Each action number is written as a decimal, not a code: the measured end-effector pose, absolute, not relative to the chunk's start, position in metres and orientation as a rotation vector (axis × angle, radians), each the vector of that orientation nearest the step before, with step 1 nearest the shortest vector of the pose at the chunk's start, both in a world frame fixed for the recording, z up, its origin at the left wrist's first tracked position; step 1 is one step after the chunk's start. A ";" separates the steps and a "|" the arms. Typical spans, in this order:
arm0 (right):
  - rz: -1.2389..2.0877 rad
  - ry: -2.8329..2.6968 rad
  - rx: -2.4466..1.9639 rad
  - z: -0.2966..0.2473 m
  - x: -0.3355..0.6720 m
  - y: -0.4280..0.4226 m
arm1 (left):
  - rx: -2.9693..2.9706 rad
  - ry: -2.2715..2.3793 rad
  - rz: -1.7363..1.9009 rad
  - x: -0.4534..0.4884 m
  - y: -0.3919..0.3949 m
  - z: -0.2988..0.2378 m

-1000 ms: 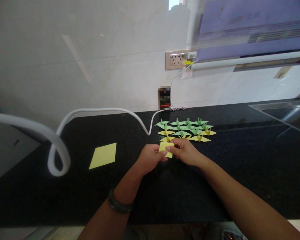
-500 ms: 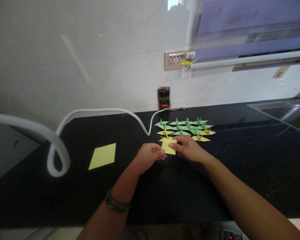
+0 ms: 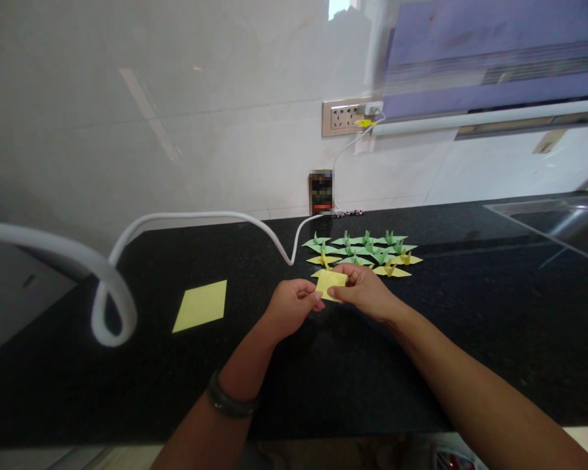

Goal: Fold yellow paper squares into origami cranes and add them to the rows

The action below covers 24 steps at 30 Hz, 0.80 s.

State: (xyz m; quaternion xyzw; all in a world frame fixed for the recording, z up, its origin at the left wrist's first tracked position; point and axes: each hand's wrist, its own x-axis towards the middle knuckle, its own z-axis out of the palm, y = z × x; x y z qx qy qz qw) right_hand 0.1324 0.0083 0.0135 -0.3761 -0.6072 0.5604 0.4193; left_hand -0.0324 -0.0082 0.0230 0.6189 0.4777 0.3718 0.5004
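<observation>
A small square of folded yellow paper (image 3: 330, 282) is held between both hands above the black counter. My left hand (image 3: 294, 307) pinches its lower left corner between thumb and fingers. On the other side my right hand (image 3: 365, 292) grips it, thumb lying across the front and fingers behind. Just beyond the hands stand several green paper cranes (image 3: 353, 250) in rows, with several yellow paper cranes (image 3: 392, 268) nearest to me. The right hand hides part of the front row. To the left, a larger yellow paper sheet (image 3: 202, 305) lies flat.
A thick white cable (image 3: 196, 215) loops over the left side of the black counter (image 3: 142, 391). Against the wall leans a phone-like device (image 3: 321, 192) with a blurred screen, below a wall socket (image 3: 340, 117). A metal sink (image 3: 568, 219) is set in at the right.
My right thumb has slid down and left across the folded paper, toward its lower edge. The paper has tilted slightly. My left hand keeps its pinch in nearly the same place.
</observation>
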 end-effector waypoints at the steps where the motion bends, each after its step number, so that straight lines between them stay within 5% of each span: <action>1: 1.424 -1.519 -0.925 0.015 0.134 0.009 | 1.498 1.151 0.898 -0.033 -0.008 0.023; 12: 1.639 -1.587 -0.820 0.027 0.149 0.009 | 1.446 1.136 0.865 -0.035 -0.008 0.023; 24: 1.299 -1.686 -1.024 0.015 0.140 0.012 | 1.472 1.147 0.874 -0.035 -0.006 0.021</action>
